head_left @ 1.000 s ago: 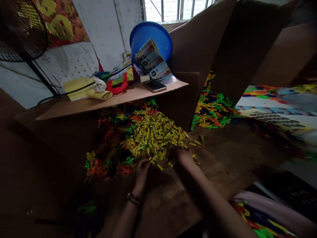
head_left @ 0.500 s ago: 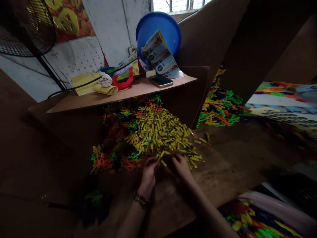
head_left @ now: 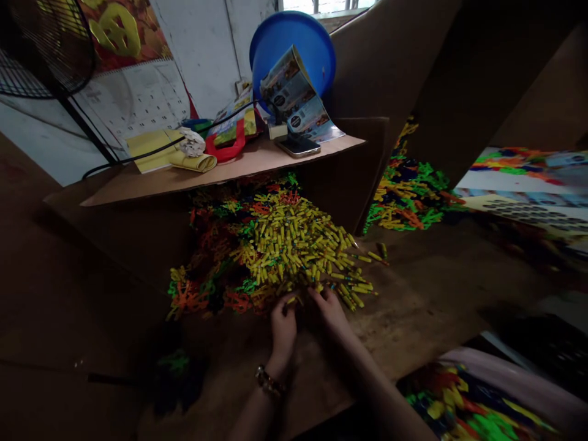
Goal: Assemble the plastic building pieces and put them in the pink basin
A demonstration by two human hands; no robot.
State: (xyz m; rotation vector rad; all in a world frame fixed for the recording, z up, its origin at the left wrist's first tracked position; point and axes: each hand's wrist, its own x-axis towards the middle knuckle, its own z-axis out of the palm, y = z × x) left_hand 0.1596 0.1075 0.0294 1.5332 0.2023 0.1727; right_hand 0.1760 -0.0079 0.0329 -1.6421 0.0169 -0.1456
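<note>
Many small yellow sticks (head_left: 298, 239) lie heaped on the brown table, spilling to the right. My left hand (head_left: 283, 324) is at the heap's near edge, its fingers closed on a small yellow stick (head_left: 292, 300). Just to its right, my right hand (head_left: 329, 307) touches the front of the heap with its fingers bent together; what they hold, if anything, is hidden in the dim light. Tangled red, orange and green plastic pieces (head_left: 190, 297) lie left of and behind the sticks.
A cardboard shelf (head_left: 257, 165) above the heap holds a phone (head_left: 297, 146), papers and a blue basin (head_left: 294, 55). Another coloured pile (head_left: 408, 196) lies to the right. A pale tub (head_left: 514, 373) of coloured pieces stands at lower right. A fan (head_left: 41, 49) is at upper left.
My left hand has shifted slightly right and its fingers have turned. The yellow sticks seen between my hands are no longer spread there. The whole view has moved a little.
</note>
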